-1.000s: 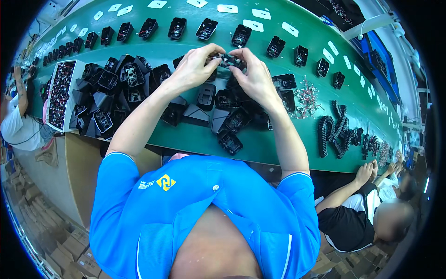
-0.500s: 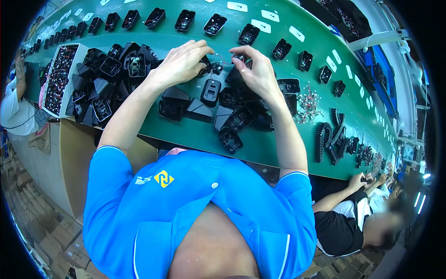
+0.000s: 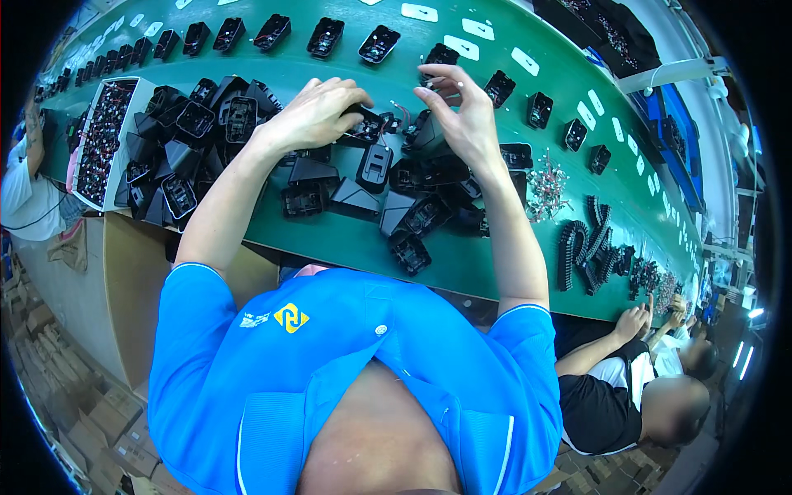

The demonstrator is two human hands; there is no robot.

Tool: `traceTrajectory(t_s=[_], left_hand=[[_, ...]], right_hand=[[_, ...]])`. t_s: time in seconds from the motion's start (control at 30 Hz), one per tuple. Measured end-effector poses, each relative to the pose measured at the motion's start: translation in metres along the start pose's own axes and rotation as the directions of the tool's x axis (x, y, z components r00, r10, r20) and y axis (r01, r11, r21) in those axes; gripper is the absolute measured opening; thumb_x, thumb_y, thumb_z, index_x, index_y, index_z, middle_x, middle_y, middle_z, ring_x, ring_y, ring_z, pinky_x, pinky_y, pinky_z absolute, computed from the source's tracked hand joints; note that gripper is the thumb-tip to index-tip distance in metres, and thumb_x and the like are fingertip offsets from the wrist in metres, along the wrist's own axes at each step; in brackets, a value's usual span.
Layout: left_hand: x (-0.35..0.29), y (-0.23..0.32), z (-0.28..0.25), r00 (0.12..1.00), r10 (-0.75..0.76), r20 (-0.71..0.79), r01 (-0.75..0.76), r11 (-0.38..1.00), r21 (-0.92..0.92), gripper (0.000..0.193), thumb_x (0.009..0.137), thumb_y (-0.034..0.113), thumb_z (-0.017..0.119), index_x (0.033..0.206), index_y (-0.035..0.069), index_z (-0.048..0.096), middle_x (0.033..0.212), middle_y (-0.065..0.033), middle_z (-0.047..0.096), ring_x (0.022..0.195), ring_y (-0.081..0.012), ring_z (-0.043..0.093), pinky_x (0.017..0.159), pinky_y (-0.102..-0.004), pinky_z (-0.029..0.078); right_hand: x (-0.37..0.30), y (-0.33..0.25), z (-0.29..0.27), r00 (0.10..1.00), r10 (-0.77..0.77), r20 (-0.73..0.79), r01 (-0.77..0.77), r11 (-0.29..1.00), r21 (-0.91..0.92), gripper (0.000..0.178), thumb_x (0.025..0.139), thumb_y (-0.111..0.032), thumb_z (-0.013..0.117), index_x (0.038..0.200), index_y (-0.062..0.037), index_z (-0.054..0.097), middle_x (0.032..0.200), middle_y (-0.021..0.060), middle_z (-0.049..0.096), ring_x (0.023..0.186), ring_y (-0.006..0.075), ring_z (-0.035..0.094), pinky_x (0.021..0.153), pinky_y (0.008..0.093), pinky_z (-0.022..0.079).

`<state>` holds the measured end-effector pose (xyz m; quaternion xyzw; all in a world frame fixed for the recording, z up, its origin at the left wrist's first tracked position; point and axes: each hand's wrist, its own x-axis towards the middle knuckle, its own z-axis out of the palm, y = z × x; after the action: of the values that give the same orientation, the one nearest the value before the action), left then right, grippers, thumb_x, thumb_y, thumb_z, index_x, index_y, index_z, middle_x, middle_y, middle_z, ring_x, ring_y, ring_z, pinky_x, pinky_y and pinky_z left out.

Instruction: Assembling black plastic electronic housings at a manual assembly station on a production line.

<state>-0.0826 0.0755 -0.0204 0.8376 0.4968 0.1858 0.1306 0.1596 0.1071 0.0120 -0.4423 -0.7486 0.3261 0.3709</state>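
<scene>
Both hands are raised over the green belt (image 3: 346,239), close together but not touching. A black housing (image 3: 365,125) is clamped under the curled fingers of the left hand (image 3: 318,111), and thin wires (image 3: 402,111) can be seen sticking out of it toward the right hand (image 3: 466,120). The right hand is held upright just beside it, with thumb and forefinger pinched at the top; whether anything is pinched between them cannot be told. The housing is held just above the belt, over a loose cluster of black parts (image 3: 404,198) lying between the forearms.

A larger heap of black shells (image 3: 198,140) is piled to the left of the left hand, and a white tray (image 3: 78,153) filled with small dark pieces is set at the heap's left edge. A row of single housings (image 3: 326,37) is spaced along the far side of the belt, with white labels (image 3: 419,12) laid beyond them. A small pile of wired bits (image 3: 547,177) is seen to the right of the right forearm, and black ribbed strips (image 3: 582,247) are laid farther right. Another person's hand (image 3: 635,322) is rested at the belt edge on the far right.
</scene>
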Motion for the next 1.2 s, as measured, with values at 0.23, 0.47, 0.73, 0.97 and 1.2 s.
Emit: traceTrajectory(t_s=[0.23,0.47,0.73,0.97,1.2], left_hand=[[0.008,0.01,-0.002,0.997,-0.037,0.064,0.025,0.982,0.187,0.016,0.088,0.01,0.065,0.103,0.005,0.064,0.098,-0.0074,0.065,0.092,-0.0254,0.06,0.086,-0.0334,0.042],[0.008,0.014,-0.009,0.937,0.215,-0.276,-0.083,0.903,0.422,0.02,0.084,0.006,0.064,0.104,0.007,0.062,0.093,-0.0067,0.061,0.087,-0.0229,0.057,0.079,-0.0317,0.043],[0.008,0.001,-0.008,0.891,0.319,-0.322,-0.081,0.81,0.58,0.022,0.085,0.008,0.065,0.107,0.009,0.063,0.093,-0.0057,0.058,0.08,-0.0187,0.052,0.072,-0.0309,0.042],[0.012,-0.008,-0.005,0.95,0.202,-0.239,-0.044,0.842,0.537,0.044,0.079,-0.004,0.062,0.12,0.011,0.065,0.101,-0.0084,0.061,0.075,-0.0209,0.057,0.068,-0.0314,0.049],[0.007,-0.009,-0.007,0.972,-0.006,-0.235,0.102,0.912,0.397,0.041,0.083,-0.005,0.06,0.121,0.012,0.062,0.096,-0.0064,0.054,0.065,-0.0195,0.059,0.06,-0.0328,0.053]], right_hand=[[-0.022,-0.003,-0.013,0.999,0.032,0.004,-0.032,0.944,0.328,0.018,0.09,-0.003,0.071,0.108,-0.0004,0.072,0.105,0.0096,0.068,0.084,0.0158,0.067,0.073,0.0273,0.056],[-0.054,-0.027,-0.024,0.983,0.166,-0.073,-0.082,0.764,0.64,0.017,0.094,0.0,0.068,0.11,0.003,0.069,0.11,0.012,0.067,0.091,0.0202,0.07,0.08,0.0271,0.061],[-0.064,-0.02,-0.024,0.984,0.148,-0.101,-0.035,0.713,0.7,0.018,0.095,-0.001,0.067,0.112,0.0035,0.067,0.115,0.0143,0.065,0.091,0.0223,0.071,0.079,0.0275,0.063],[-0.066,-0.017,-0.021,0.98,0.163,-0.118,-0.025,0.682,0.731,0.018,0.094,0.0,0.067,0.112,0.0033,0.065,0.118,0.0157,0.065,0.091,0.023,0.072,0.078,0.0282,0.063],[-0.068,-0.018,-0.025,0.976,0.189,-0.106,-0.043,0.647,0.761,0.014,0.094,0.002,0.067,0.108,0.0025,0.065,0.119,0.016,0.065,0.092,0.0206,0.07,0.077,0.0281,0.062]])
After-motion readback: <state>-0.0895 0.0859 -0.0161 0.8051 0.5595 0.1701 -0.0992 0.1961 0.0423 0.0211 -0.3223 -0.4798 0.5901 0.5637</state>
